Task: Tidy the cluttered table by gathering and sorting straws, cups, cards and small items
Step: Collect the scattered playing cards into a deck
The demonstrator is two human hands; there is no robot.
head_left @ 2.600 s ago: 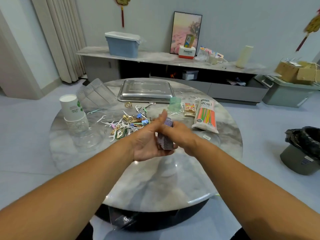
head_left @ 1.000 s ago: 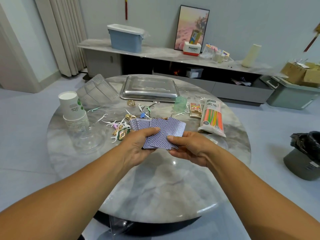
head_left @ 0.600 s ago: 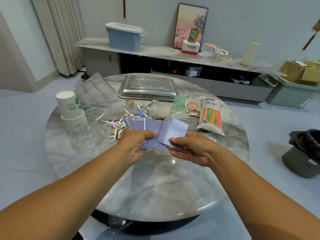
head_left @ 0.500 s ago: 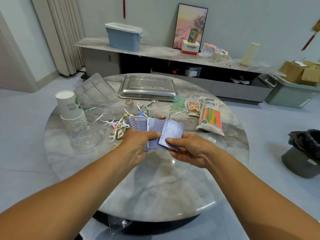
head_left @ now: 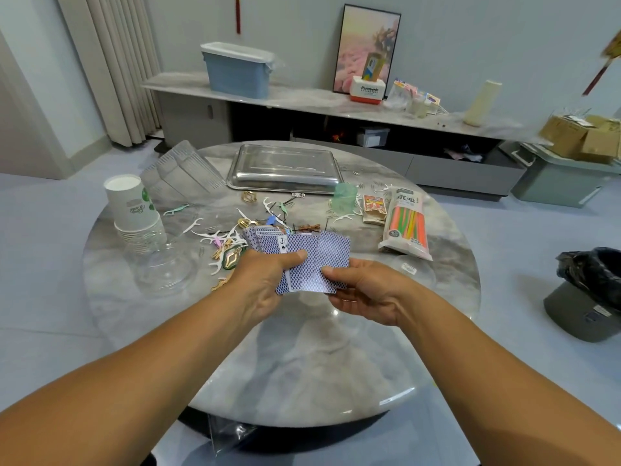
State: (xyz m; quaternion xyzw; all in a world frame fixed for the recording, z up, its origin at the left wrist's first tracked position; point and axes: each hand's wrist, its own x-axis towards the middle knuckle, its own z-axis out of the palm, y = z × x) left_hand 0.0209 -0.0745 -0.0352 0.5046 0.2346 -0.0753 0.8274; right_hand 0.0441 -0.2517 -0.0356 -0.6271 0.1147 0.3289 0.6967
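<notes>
**Both hands hold a fan of cards over the middle of the round table**

The left hand [head_left: 265,284] grips a spread of blue-backed playing cards [head_left: 302,260], thumb pressed across their faces; one card in the fan lies face up, a jack of spades. The right hand [head_left: 366,290] pinches the rightmost cards at their lower edge. The fan sits at frame centre, above the marble table [head_left: 302,364].

Below the hands, the near half of the tabletop is bare marble down to its curved front edge. Loose clutter [head_left: 228,240] of white floss picks, clips and small pieces lies just left of and behind the cards.

At upper centre a steel tray [head_left: 284,169] rests upside down near the far edge. At left, a stack of paper cups [head_left: 134,210] stands inside clear plastic cups, with more clear cups lying on their sides behind. Right of centre, a sealed bag of coloured straws [head_left: 406,227] lies flat beside a small card box [head_left: 373,210] and a green cup [head_left: 344,198]. A bin [head_left: 591,297] lined with a black bag stands on the floor at right.
</notes>
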